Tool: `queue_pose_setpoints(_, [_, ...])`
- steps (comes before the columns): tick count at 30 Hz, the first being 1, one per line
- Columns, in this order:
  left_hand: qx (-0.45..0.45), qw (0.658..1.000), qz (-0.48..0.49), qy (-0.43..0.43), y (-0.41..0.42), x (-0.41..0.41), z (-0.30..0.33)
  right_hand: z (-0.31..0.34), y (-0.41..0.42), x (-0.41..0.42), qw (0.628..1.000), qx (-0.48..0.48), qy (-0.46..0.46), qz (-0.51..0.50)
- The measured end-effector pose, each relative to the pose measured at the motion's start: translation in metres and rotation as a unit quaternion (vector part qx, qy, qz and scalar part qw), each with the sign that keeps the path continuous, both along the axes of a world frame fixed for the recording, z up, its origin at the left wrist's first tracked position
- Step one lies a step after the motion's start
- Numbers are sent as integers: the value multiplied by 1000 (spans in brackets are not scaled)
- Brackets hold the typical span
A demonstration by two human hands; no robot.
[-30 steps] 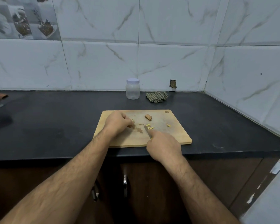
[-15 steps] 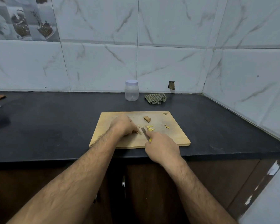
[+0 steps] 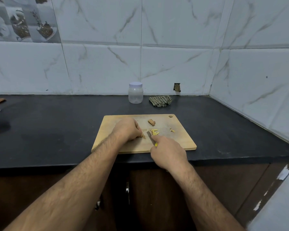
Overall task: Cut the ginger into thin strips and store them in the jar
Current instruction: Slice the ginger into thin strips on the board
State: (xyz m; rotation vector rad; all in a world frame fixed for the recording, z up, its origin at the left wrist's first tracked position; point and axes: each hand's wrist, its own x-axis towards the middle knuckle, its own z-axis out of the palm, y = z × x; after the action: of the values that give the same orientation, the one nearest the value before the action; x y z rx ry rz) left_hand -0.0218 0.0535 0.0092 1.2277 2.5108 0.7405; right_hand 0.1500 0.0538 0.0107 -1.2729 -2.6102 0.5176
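— What is the left hand (image 3: 127,129) doing?

— Its grip is closing round a ginger piece (image 3: 143,135), fingers curled down over it and pinning it to the board (image 3: 178,140). Only the tan end of the piece is poking out on the right of the fingertips.

— And the right hand (image 3: 169,154)?

— Its grip is wrapping tight round the yellow handle of a knife (image 3: 150,137), with the forefinger lying stretched along the top of the blade. The blade is pointing away from the person, its edge sitting just right of the pinned ginger, close to the left fingertips.

— Where are the cut pieces lying?

— A small heap of strips (image 3: 154,131) is lying just right of the blade tip, touching the board. A few more bits (image 3: 172,130) are sitting farther right, well apart from both hands. Beyond the knife, a second chunk (image 3: 151,122) is resting uncut.

— And the jar (image 3: 135,92)?

— It is standing upright on the table (image 3: 57,124) far past both hands, by the wall, lid on, looking clear inside. A checked cloth (image 3: 160,101) is lying bunched just to its right.
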Motion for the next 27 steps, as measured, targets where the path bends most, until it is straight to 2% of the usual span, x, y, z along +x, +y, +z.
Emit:
queue_pose_setpoints(4, [-12,999,10,46,3,4,0,0,-2,0,1000,0,1,1])
queue_pose_setpoints(12, [27,1000,-10,-4,1,-6,-7,2,-3,3,1000,6,-2,4])
queue_pose_setpoints(21, [4,1000,-26,13,6,-2,0,1,-3,5,1000,9,-4,7])
queue_pose_setpoints(27, [29,999,-11,7,10,-2,-9,-2,-3,6,1000,10,5,4])
